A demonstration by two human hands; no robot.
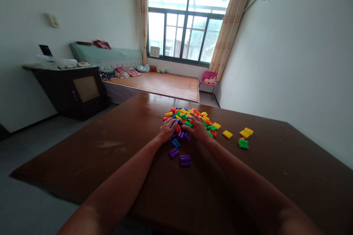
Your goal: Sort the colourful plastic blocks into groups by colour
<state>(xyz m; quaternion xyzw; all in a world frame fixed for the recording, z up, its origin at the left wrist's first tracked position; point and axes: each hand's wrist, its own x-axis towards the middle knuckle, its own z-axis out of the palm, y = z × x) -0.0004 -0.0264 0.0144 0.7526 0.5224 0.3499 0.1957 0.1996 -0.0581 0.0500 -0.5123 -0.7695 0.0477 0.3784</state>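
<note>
A heap of small plastic blocks (190, 115) in red, yellow, blue, green, orange and purple lies on the dark brown table (116, 143). My left hand (167, 130) rests palm down on the heap's near left side, fingers spread over the blocks. My right hand (196, 127) lies palm down on the near right side, fingers apart among the pieces. Neither hand visibly grips a block. Two purple blocks (179, 157) sit just in front of my hands.
Loose yellow blocks (246, 132) and a green block (243, 143) lie to the right of the heap. Beyond the table stand a dark cabinet (74, 90), a low bed platform (160, 84), a pink chair (209, 78) and a window.
</note>
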